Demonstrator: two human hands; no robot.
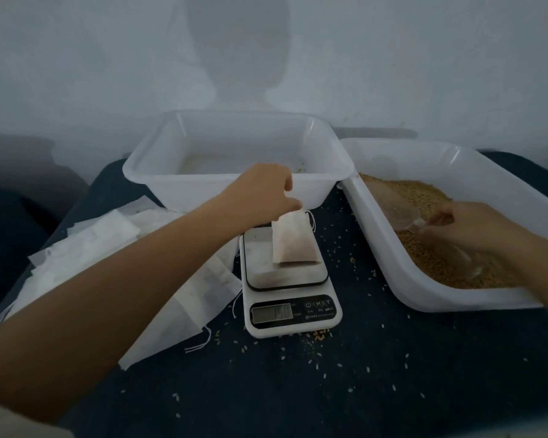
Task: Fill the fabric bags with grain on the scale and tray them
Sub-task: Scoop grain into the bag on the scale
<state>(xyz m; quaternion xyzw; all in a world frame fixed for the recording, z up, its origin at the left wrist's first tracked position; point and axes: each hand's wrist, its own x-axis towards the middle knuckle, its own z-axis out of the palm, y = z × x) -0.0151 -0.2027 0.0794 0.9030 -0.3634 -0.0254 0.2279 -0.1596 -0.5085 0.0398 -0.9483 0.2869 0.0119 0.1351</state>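
The scale (290, 281) display is too blurred to read (the grain tray (456, 298) runs off frame right).

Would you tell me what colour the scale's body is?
White, with a black display panel; the scale shows best in the head view.

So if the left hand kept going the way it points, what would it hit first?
Probably the near wall of the empty tray. The left hand, pinching the bag over the scale, already sits close to it; depth is unclear.

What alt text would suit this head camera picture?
A person's left hand pinches a small fabric bag on a scale, while the right hand holds a clear scoop in a tray of grain.
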